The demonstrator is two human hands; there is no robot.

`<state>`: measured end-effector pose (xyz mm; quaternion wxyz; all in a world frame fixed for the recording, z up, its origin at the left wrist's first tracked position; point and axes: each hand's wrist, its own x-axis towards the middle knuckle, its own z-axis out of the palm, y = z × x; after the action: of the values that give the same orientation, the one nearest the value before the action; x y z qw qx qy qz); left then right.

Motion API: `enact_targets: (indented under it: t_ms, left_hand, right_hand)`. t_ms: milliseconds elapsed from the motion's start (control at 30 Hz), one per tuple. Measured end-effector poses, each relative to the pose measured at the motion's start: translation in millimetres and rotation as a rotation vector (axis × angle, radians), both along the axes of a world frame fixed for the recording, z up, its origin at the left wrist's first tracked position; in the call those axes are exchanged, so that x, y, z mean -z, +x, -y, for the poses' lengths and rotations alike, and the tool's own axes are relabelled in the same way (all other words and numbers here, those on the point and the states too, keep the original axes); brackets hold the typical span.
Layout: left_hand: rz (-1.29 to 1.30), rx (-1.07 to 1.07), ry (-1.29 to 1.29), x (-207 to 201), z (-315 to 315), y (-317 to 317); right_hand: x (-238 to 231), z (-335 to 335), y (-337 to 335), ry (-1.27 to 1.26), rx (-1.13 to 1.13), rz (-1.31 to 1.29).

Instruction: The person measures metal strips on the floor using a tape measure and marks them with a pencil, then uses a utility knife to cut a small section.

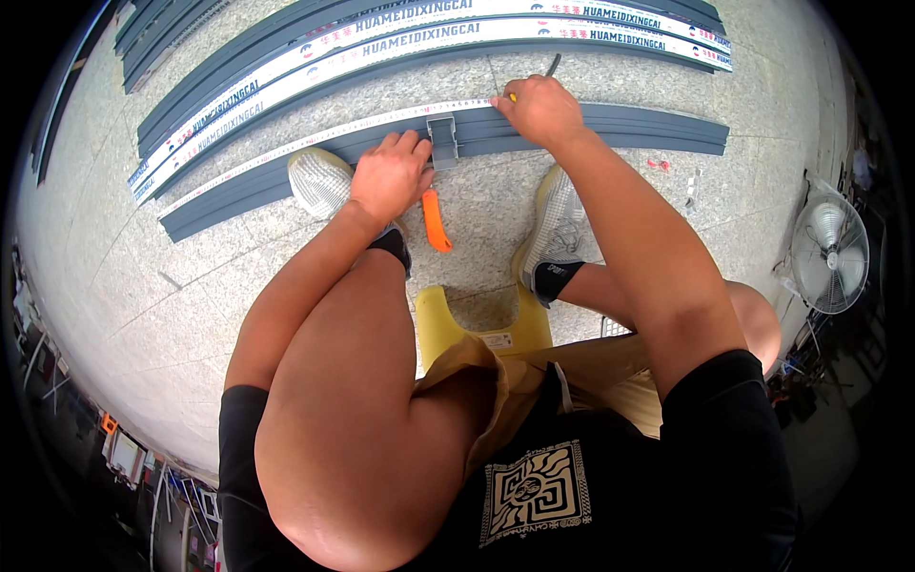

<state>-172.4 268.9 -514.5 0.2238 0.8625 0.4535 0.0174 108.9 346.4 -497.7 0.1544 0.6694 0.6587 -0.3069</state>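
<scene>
A long grey profile (658, 133) lies crosswise on the floor, with a white measuring tape (353, 126) stretched along its far edge. My left hand (391, 176) has its fingers curled over the profile, close against a short U-shaped metal bracket (443, 153) that stands on it. My right hand (540, 112) is closed in a pinch at the right end of the visible tape. A slim pen-like thing (554, 65), dark with a yellow part, sticks out of that hand. An orange-handled tool (436, 222) lies on the floor just nearer than the bracket.
Beyond lie several more grey profiles (286, 91) with white printed film. My two light shoes (319, 181) stand at the profile's near side. A yellow plastic stool (438, 319) is beneath me. On the right stands a fan (831, 255). Small bits (693, 191) lie on the speckled floor.
</scene>
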Motion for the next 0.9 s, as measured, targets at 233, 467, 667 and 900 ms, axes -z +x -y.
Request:
enact_targets:
  t_ms: [233, 467, 667, 900]
  left_hand:
    - [0.003, 0.010, -0.009, -2.5, 1.4, -3.0]
    - [0.018, 0.011, -0.016, 2.1, 0.2, -6.0]
    - [0.008, 0.013, -0.021, 1.3, -0.2, -6.4]
    - [0.018, 0.005, -0.020, 2.2, 0.8, -9.1]
  right_hand:
    - [1.4, 2.2, -3.1, -0.002, 0.006, 0.001]
    - [1.0, 2.1, -3.5, 0.021, 0.015, 0.002]
    - [-1.5, 1.1, -5.0, 0.012, -0.003, 0.012]
    - [-6.9, -0.1, -9.4, -0.006, -0.008, 0.019]
